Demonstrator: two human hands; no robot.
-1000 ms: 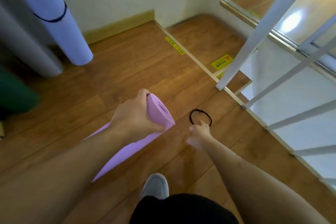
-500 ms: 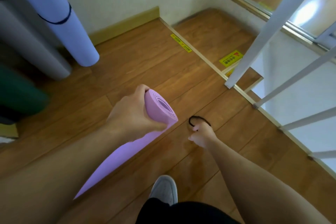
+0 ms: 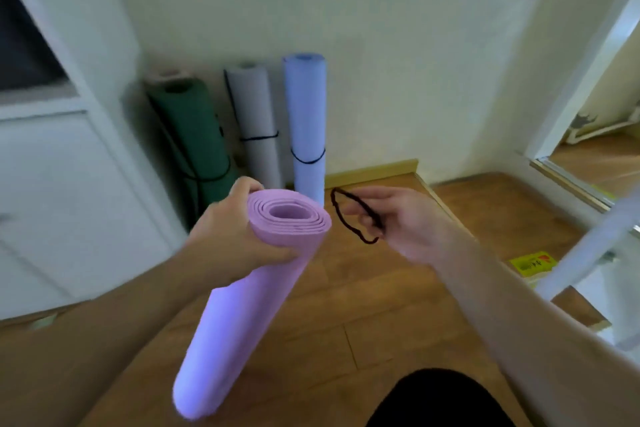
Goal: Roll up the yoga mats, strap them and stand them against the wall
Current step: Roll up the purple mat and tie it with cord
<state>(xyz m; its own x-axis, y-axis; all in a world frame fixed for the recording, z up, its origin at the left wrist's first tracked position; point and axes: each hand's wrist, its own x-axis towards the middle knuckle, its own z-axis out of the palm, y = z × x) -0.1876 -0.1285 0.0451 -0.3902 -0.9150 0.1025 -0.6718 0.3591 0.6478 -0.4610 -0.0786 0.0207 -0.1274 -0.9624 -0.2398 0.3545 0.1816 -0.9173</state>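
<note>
The left hand (image 3: 239, 236) has its fingers clamped round the top of the rolled pink mat (image 3: 249, 295), held tilted off the floor with its open end up, probably so the black strap (image 3: 353, 215) pinched in the right hand (image 3: 405, 222) just beside it can slip over that end. Three strapped mats (image 3: 304, 121) stand against the wall (image 3: 381, 45) ahead, with free wall to their right; a white rail (image 3: 588, 260) crosses at right.

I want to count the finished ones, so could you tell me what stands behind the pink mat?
Behind the pink mat, three strapped rolls lean on the wall: green, grey, lilac. A pale roll peeks behind the green; the lilac's foot is covered.
</note>
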